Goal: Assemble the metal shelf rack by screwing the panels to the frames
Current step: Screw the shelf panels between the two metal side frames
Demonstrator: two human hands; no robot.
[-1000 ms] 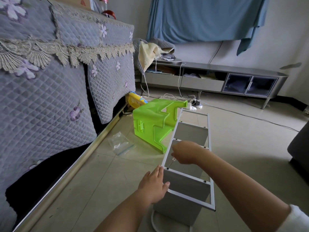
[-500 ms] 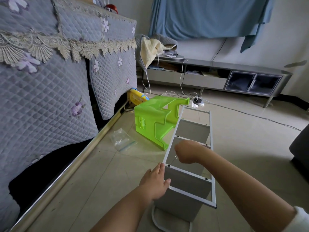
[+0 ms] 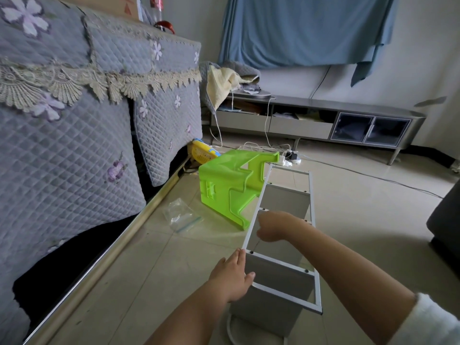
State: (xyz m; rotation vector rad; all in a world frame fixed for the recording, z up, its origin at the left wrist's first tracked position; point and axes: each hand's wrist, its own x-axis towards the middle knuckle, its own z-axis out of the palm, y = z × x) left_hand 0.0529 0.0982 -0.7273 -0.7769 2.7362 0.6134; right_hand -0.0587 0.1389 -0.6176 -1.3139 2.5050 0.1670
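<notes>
The shelf rack (image 3: 286, 235) lies on the floor at my 12 o'clock. My left hand (image 3: 232, 276) rests straight-fingered against its frame; my right hand (image 3: 272, 226) curls inside, its fingers' grip hidden.

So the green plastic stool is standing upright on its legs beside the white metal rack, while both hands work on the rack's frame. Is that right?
Not quite. In the head view the green stool lies tipped on its side beside the rack. The rest holds: left hand and right hand are both at the frame.
</notes>
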